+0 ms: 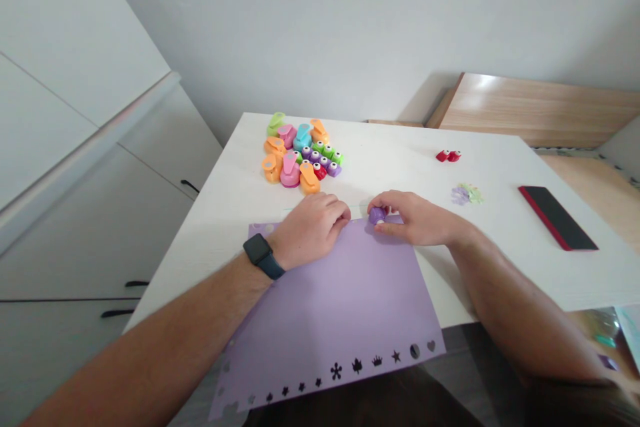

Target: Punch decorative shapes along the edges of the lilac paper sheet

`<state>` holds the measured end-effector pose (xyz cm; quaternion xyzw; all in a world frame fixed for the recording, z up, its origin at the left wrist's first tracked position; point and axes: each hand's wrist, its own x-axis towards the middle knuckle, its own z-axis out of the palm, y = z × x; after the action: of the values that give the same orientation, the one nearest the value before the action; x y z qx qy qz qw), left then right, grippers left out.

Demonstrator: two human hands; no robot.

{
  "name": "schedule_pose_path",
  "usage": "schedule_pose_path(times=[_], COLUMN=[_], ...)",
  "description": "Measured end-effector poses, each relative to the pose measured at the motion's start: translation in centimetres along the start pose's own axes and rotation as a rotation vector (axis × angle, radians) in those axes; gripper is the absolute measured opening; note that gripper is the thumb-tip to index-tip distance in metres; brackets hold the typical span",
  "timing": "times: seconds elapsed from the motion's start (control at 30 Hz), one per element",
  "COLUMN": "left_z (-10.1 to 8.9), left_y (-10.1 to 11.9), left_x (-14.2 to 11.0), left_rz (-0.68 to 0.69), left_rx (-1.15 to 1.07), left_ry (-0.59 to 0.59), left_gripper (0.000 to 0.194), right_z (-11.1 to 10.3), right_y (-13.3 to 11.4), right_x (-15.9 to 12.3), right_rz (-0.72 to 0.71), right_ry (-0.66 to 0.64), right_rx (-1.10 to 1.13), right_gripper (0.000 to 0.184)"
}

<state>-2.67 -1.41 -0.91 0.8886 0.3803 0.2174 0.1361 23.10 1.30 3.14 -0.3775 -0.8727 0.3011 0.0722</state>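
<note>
Here, right hand (pixel 413 219) pinching purple punch (pixel 377 215), left hand (pixel 310 230) curled on paper (pixel 325 307), punches (pixel 300 155) beyond

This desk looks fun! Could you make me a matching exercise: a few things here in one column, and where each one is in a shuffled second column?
Things:
1. black smartwatch
2. lilac paper sheet
3. purple craft punch
4. colourful craft punches

Places:
A. pinched in the right hand
B. heaped on the far white table
C. just behind the left hand
D. beneath the hands, overhanging the table edge

Pairs: 1C, 2D, 3A, 4B
</note>
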Motion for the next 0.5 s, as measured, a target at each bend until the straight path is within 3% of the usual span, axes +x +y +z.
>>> schedule_pose_path(times=[0.3, 0.5], left_z=[0.0, 0.2], left_y=[-0.1, -0.3], left_x=[0.0, -0.1], left_rz=[-0.007, -0.009], left_rx=[-0.019, -0.019], left_ry=[0.01, 0.013], left_gripper=[0.015, 0.014], right_z=[-0.8, -0.3], right_y=[1.4, 1.9], right_x=[0.1, 0.5], right_rz=[0.179, 0.178], right_ry=[0.218, 0.259], right_rx=[0.323, 0.526], right_gripper=[0.032, 0.041])
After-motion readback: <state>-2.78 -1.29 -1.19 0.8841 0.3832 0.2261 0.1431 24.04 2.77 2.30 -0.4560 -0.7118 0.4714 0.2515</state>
